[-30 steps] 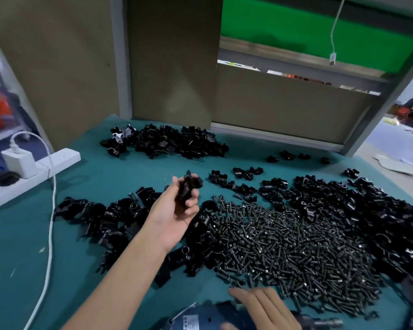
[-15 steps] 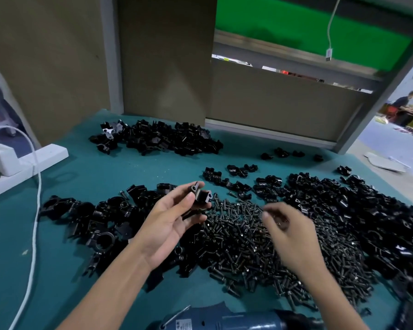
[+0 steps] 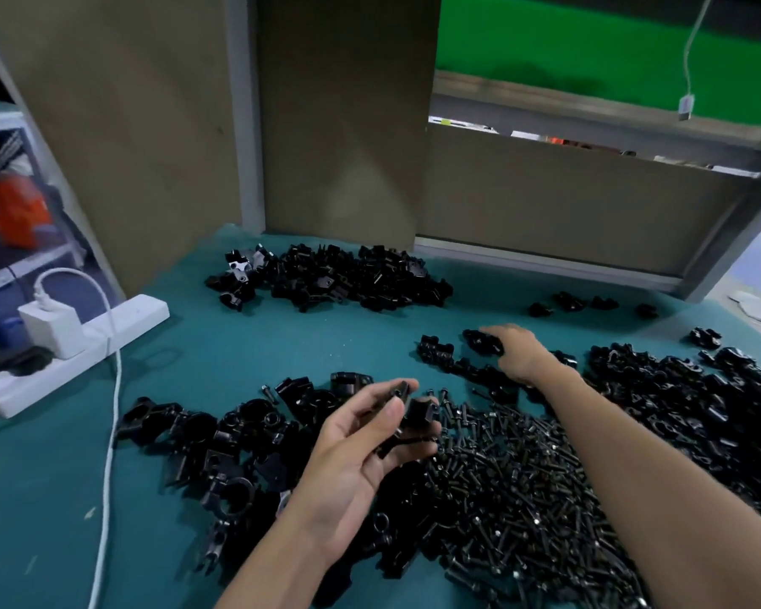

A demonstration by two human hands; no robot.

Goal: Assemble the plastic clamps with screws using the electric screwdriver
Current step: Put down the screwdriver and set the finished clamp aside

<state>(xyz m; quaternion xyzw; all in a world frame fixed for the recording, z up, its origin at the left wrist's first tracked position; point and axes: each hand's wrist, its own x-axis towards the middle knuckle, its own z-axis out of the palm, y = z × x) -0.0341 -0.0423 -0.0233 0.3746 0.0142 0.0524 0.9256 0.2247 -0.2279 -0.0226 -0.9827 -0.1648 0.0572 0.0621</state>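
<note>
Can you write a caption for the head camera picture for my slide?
Left hand holds a black clamp piece near the screw pile while the right hand reaches into loose clamps.

One wide-angle camera, worn on the person's head, looks forward and down from close over the near edge of the green table (image 3: 255, 353), so the screws (image 3: 515, 490) lie nearest the lens, the power strip (image 3: 141, 309) at the left and the brown wall (image 3: 348, 125) at the far side.

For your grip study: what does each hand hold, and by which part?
Left hand pinches a clamp, thumb at its left, fingertips beneath. Right hand touches another clamp; grip cannot be told.
</note>
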